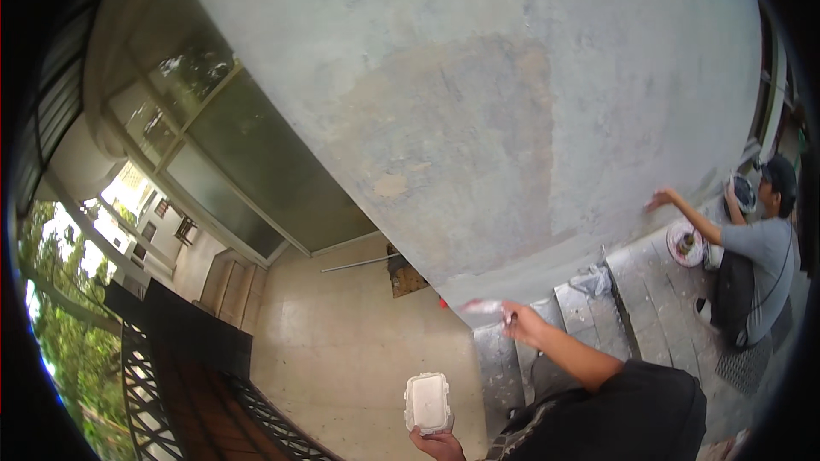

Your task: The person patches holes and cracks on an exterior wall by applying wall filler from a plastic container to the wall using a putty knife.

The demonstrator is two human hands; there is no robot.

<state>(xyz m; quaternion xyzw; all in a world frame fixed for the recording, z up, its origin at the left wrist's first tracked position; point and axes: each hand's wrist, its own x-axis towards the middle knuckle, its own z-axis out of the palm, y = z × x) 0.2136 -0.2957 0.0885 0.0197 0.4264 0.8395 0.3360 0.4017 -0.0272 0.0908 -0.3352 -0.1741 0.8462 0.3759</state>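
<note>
My left hand (438, 444) is closed round the lower end of a small white rectangular box (427, 401) with rounded corners, held low at the bottom of the view. Its top is pale all over; whether that is a lid or white paste inside, I cannot tell. My right hand (523, 324) is raised at the lower corner of a grey plastered wall (461, 137), its fingers closed. A pale, white-smeared flat piece (483, 306) sticks out to the left from the fingers, blurred, near the wall's bottom edge. Its kind does not show.
At the right a co-worker (764, 256) sits on the steps, one hand reaching toward the wall, near a round white-smeared container (686, 243). A crumpled plastic bag (591, 280) lies on grey steps (666, 299). A pole (354, 265) and brown mat (406, 280) lie on the tiled floor (316, 350).
</note>
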